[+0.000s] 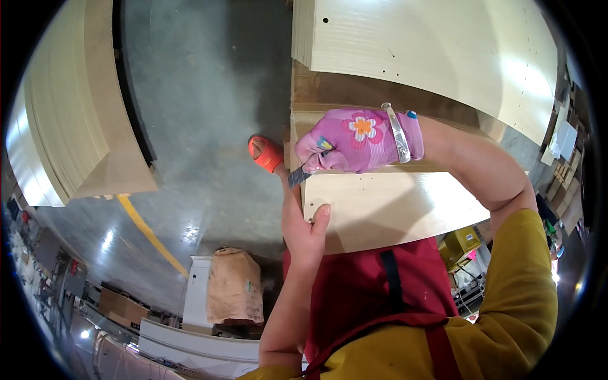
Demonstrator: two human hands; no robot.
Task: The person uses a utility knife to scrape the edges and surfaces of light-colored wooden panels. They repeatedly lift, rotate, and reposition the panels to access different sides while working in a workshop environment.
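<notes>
A pale wooden panel [392, 206] with small drilled holes lies in front of me. My left hand [304, 231], bare, grips its left edge with the thumb on top; the other fingers are mostly hidden past the edge. Above the panel's far left corner, my right hand [354, 144] wears a pink-purple flowered glove and has a silver bangle at the wrist. Its fingers are closed around a dark grey, flat strip with lines across it [297, 177], whose exact kind I cannot make out. The strip's end is at the corner edge.
Beyond lies a stack of pale panels [430, 50]. Another tall stack of boards [57, 107] stands left across the grey floor [190, 101]. A brown paper sack [234, 285] sits at lower left by a yellow floor line [152, 234]. My orange slipper [266, 154] shows beside the panel.
</notes>
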